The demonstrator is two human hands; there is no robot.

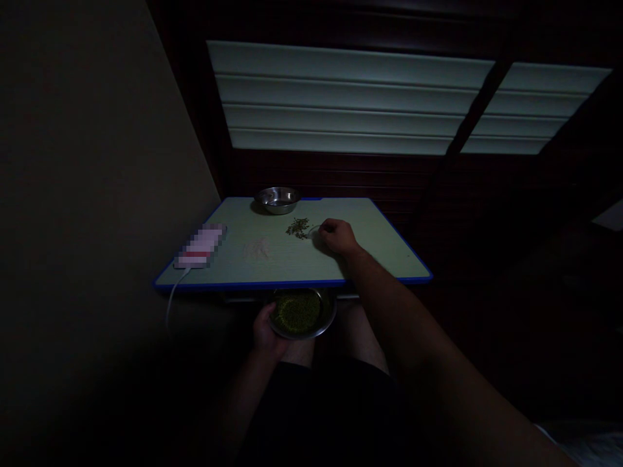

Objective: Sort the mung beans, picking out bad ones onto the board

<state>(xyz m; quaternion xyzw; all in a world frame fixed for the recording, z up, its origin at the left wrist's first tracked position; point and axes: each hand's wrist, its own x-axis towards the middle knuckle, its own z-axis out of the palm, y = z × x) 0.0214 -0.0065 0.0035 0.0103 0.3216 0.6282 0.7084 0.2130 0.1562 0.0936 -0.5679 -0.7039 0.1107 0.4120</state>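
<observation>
The pile of dark grains [298, 227] lies on the table [384, 250], just to the left of your right hand [339, 237], beyond the fingertips. The pile is loosely scattered and shows no clear long axis. Your right hand is the nearer one. Its fingers are curled at a thin, pale, curved piece [314, 229] beside the pile (the light is too dim to identify it or to confirm a firm grip).

Nearer you and farther left of that hand is a pale, flat heap [256, 249]. Beyond the pile, ahead and left of your right hand, stands a second steel bowl [279, 209].

Your left hand [267, 332] grasps the left side of a steel bowl [327, 315] of green grains [298, 312], below the table's near edge. Ahead and left of your left hand lies a pixelated device [201, 245] with a white cable [170, 299].
</observation>
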